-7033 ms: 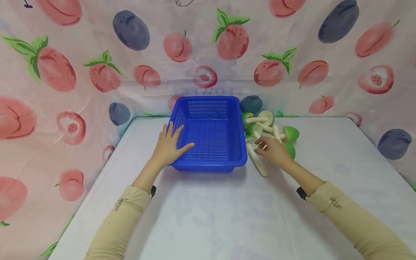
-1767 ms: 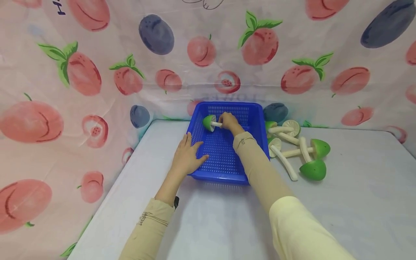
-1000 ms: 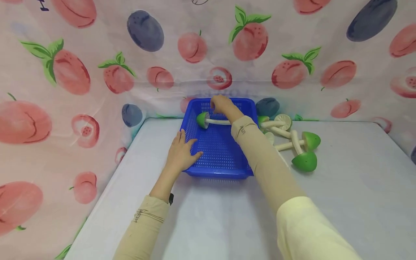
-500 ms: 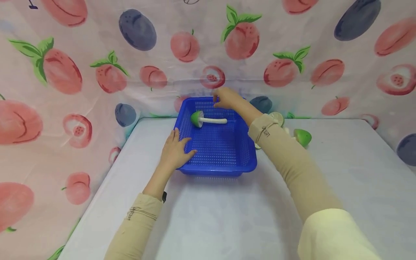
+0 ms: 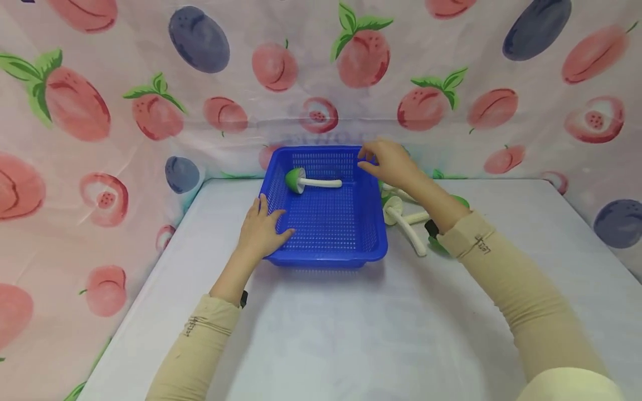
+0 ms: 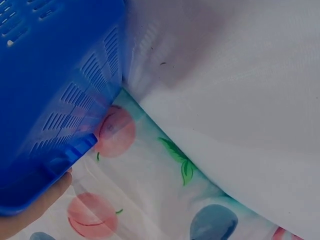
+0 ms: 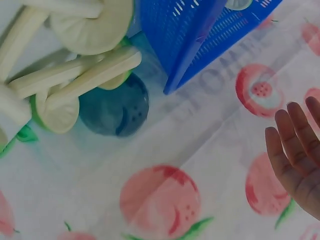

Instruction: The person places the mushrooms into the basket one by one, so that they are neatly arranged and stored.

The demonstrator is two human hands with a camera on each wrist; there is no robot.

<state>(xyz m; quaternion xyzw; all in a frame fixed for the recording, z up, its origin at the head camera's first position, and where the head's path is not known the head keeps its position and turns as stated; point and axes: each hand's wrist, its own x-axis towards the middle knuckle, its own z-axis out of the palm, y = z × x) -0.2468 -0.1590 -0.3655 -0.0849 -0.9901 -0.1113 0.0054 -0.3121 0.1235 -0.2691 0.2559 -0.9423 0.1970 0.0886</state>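
One toy mushroom, green-capped with a pale stem, lies on its side at the back of the blue plastic basket. My left hand rests on the basket's left rim, thumb and a finger spread over the inside. In the left wrist view, a finger lies along the rim's outer side. Above the back right corner of the basket is my right hand, which holds nothing. More mushrooms lie in a heap right of the basket, partly hidden by my right forearm; several show in the right wrist view.
A white-covered table bears the basket and the mushroom heap. Close behind the basket rises a fruit-printed cloth, which also runs down the left side. The basket's right wall stands close beside the heap.
My right hand has let go of a mushroom in the basket, risen and moved right towards the heap. The left hand has stayed at the basket's left rim. The head view has shifted.
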